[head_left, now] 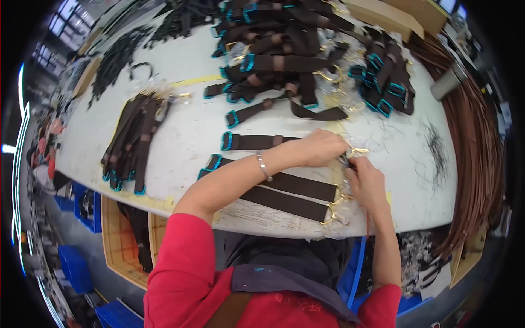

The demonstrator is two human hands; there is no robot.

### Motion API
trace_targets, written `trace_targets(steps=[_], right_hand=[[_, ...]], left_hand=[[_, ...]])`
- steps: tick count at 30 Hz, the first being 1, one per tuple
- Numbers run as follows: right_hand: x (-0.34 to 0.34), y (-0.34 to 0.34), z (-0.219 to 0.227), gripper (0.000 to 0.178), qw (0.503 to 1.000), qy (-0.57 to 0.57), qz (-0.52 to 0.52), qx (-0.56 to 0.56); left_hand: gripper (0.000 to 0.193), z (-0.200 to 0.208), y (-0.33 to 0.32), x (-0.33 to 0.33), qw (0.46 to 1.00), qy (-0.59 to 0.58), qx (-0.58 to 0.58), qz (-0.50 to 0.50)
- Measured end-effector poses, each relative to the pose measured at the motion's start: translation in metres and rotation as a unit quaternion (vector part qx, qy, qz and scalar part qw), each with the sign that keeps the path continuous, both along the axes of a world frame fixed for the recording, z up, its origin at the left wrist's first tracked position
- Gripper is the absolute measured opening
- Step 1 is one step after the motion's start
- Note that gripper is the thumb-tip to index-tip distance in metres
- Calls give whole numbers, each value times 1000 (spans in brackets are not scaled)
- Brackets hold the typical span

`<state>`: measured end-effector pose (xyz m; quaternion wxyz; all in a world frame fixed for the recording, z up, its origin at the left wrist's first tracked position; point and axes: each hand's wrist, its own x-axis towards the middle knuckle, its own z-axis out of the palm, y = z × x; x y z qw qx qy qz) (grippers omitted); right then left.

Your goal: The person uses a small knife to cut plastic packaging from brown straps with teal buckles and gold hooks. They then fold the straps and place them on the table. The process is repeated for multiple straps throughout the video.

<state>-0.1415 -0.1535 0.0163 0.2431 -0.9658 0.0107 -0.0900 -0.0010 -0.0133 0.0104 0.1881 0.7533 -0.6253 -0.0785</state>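
My left hand is closed, pinching the right end of a dark brown strap that lies across the table. A buckle wrapped in teal is at the strap's left end. Beside my left fingertips a gold metal clasp sticks out. Close below it, my right hand has its fingers pressed together around something small and dark, too hidden to name. Two more straps lie under my left forearm, with gold hooks in clear plastic at their right ends.
A big heap of buckled straps covers the far middle, with another bundle to its right. More straps lie at the left. Long brown strips hang over the right edge beside a metal cylinder. Thread scraps lie nearby.
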Motion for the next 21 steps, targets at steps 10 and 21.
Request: trace_targets(steps=[10,21], right_hand=[[1,-7,-2,16,1000,-18,19,-9],[4,-2,-10,10,996,-68,38,-41]], left_hand=[[13,13,-9,7,992,107,57,23],[16,19,-11,9,990,107,91,10]])
